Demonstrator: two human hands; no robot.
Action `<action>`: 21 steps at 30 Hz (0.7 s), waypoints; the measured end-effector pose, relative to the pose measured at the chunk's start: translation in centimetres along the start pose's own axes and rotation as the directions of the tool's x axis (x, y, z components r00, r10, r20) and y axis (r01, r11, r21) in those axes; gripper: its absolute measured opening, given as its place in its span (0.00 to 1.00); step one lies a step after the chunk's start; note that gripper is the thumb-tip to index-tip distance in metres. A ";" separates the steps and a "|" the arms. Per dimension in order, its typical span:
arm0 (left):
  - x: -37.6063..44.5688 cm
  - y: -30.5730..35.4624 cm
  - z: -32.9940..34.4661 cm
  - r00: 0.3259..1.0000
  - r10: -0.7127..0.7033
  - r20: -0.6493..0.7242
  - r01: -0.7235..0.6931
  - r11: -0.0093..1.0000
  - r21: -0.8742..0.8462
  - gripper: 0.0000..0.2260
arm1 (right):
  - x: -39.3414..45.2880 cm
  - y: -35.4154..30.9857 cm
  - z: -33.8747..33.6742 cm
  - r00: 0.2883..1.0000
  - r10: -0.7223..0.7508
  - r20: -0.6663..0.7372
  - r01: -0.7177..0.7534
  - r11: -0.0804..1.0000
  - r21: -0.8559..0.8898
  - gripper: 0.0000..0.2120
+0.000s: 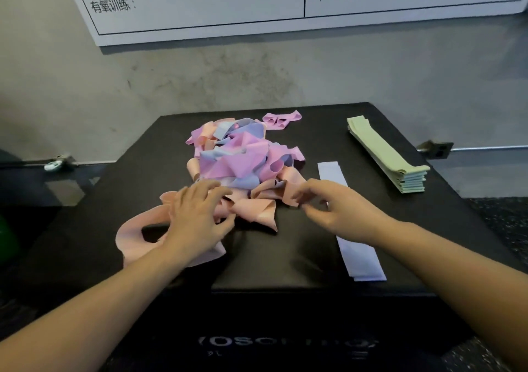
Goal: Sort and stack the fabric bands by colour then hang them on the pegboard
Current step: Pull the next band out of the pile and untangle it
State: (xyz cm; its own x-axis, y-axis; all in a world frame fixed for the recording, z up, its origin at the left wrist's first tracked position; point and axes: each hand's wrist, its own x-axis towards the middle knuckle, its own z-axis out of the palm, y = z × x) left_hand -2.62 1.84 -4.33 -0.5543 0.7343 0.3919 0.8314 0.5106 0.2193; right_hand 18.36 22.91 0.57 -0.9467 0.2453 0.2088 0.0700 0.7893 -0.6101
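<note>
A tangled heap of pink, purple and light blue fabric bands [240, 157] lies in the middle of a black box top [285, 257]. My left hand [197, 217] rests with curled fingers on salmon pink bands [257, 210] at the heap's near edge. A looped pink band [137, 234] spreads out beneath its wrist. My right hand [334, 206] pinches the end of a pink band [288, 193] at the heap's right side. Flat light blue bands [358, 260] lie stacked under my right forearm. A neat stack of green bands [388, 157] sits at the far right.
A white board with handwritten text [257, 2] hangs on the grey wall behind the box. One purple band [281, 118] lies apart at the box's far edge. Metal fittings [435, 148] sit on the wall low down at both sides. Dark speckled floor surrounds the box.
</note>
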 end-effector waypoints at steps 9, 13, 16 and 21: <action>-1.0 -3.7 2.2 0.991 -0.132 0.032 0.136 0.967 -0.213 0.21 | 8.4 -5.7 4.0 0.954 -0.179 0.239 0.271 0.854 -0.444 0.16; -1.0 -4.3 2.8 0.999 -0.049 0.016 0.050 0.988 -0.144 0.17 | 11.9 -5.5 5.7 0.928 -0.111 0.355 0.292 0.808 -0.511 0.18; -1.1 -4.4 3.1 0.999 -0.034 -0.016 0.032 0.992 -0.121 0.13 | 14.3 -4.1 6.2 0.946 -0.045 0.321 0.240 0.762 -0.602 0.22; -1.2 -4.5 3.3 0.999 -0.028 -0.040 0.022 0.987 -0.158 0.10 | 16.0 -2.4 6.2 0.979 -0.008 0.206 0.149 0.717 -0.681 0.22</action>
State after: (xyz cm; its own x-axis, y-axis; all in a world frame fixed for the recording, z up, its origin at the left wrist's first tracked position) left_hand -5.86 0.15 -8.70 -0.5757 0.7008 0.4212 0.8149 0.4490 0.3666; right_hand 1.14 21.48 0.65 -0.9917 0.1181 0.0517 0.1234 0.9857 0.1145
